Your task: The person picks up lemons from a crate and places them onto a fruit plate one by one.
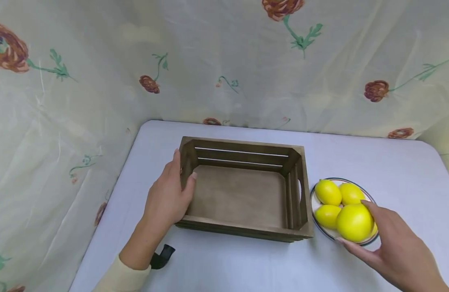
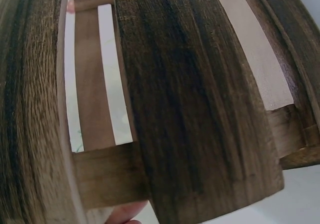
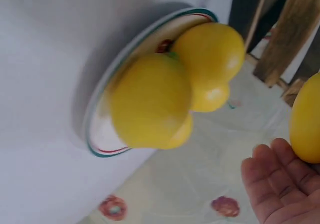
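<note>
A dark brown wooden crate (image 1: 242,194) with slatted sides stands in the middle of the table. My left hand (image 1: 167,192) holds its left end, the thumb over the rim and the fingers along the wall. The left wrist view is filled by the crate's slats (image 2: 200,108), with a fingertip (image 2: 126,213) at the bottom. At the right, my right hand (image 1: 400,239) grips a yellow lemon (image 1: 355,222) between thumb and fingers, over a round plate (image 1: 324,233) of several more lemons (image 1: 328,192). In the right wrist view, the held lemon (image 3: 307,121) is partly cut off.
A black curved pipe-like object (image 1: 162,257) lies by my left wrist, partly covered by the sleeve. The plate stands close to the crate's right end. A flowered curtain (image 1: 224,61) hangs behind and to the left of the white-covered table (image 1: 217,263).
</note>
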### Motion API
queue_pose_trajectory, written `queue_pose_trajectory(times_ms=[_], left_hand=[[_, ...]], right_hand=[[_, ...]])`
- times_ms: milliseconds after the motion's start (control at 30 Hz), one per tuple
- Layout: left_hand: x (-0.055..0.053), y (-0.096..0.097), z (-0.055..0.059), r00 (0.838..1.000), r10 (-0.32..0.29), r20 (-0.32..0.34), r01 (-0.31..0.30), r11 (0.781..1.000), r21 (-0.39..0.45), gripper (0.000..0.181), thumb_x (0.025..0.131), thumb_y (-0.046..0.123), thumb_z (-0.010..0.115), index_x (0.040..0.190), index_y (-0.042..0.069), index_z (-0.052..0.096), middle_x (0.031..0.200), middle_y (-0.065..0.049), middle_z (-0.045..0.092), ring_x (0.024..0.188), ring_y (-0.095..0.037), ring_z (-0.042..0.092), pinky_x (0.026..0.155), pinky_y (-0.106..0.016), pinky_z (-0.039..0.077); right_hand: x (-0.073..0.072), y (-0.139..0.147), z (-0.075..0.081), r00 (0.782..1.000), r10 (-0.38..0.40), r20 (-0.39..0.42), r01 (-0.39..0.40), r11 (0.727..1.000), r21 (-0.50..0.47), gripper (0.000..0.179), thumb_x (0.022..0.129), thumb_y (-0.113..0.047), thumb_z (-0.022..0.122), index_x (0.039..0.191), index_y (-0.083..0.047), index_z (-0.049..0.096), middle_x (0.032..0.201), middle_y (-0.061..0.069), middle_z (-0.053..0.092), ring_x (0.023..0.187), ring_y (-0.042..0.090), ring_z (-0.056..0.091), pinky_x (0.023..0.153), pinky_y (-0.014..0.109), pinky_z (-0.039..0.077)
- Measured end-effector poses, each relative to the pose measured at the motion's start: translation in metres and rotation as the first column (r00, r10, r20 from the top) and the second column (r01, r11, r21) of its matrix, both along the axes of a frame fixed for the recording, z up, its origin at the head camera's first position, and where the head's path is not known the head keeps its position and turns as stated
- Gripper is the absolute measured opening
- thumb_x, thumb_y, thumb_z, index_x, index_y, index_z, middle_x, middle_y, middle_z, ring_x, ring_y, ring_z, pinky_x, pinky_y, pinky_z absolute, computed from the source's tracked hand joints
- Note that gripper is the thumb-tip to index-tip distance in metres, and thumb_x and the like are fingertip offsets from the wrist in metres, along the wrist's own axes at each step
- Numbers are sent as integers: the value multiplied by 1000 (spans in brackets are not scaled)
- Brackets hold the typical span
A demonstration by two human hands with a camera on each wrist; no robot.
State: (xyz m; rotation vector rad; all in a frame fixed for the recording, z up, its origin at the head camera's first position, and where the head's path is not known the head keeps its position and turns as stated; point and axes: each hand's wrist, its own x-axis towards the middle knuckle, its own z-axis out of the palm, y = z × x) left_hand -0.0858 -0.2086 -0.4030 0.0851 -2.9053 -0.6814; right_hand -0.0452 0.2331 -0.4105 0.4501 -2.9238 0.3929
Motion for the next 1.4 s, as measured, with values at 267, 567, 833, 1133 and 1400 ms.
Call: queue_pose_trajectory(times_ms=[267, 567, 833, 1133, 1400], left_hand=[[0, 1, -3, 1000, 7, 7, -7, 1000, 0, 71, 93, 46, 41, 147, 8, 16, 133, -16, 46, 104, -27, 58, 76, -47, 50], [1, -2, -1, 999, 21, 24, -21, 1000, 13, 71, 93, 48, 39, 148, 10, 14, 138, -16, 41, 111, -31, 54, 82, -49, 48], [0, 1, 0, 1000, 17, 22, -17, 1000, 18, 71, 93, 48, 39, 147, 10, 15, 137, -16, 42, 109, -31, 55, 81, -49, 48], [0, 2, 1, 999, 23, 35, -24, 1000, 12, 71, 93, 49, 38, 148, 11, 13, 139, -16, 41, 112, -32, 53, 83, -50, 47], [-1, 1, 0, 999, 24, 40, -25, 1000, 19, 71, 93, 49, 38, 148, 11, 13, 140, -15, 40, 114, -33, 52, 85, -50, 47]], right_hand=[[-5, 17, -21, 973, -134, 189, 128, 991, 39, 108, 61, -68, 69, 133, 6, 37, 114, 30, 47, 96, 41, 43, 77, 64, 40], [0, 24, -39, 984, -102, 149, 108, 994, -33, 99, 62, -62, 73, 130, 3, 41, 113, 26, 49, 100, 40, 40, 78, 61, 39], [5, 23, -55, 996, -49, 75, 49, 999, 0, 90, 59, -60, 75, 121, -1, 48, 112, 23, 48, 103, 39, 38, 79, 59, 40], [5, 22, -61, 994, -68, 83, 63, 996, 68, 99, 59, -65, 72, 125, 3, 45, 126, 26, 38, 111, 43, 31, 82, 63, 38], [2, 24, -73, 999, -6, 47, 2, 997, 72, 105, 60, -63, 73, 133, 4, 38, 134, 23, 35, 123, 37, 26, 114, 41, 3]])
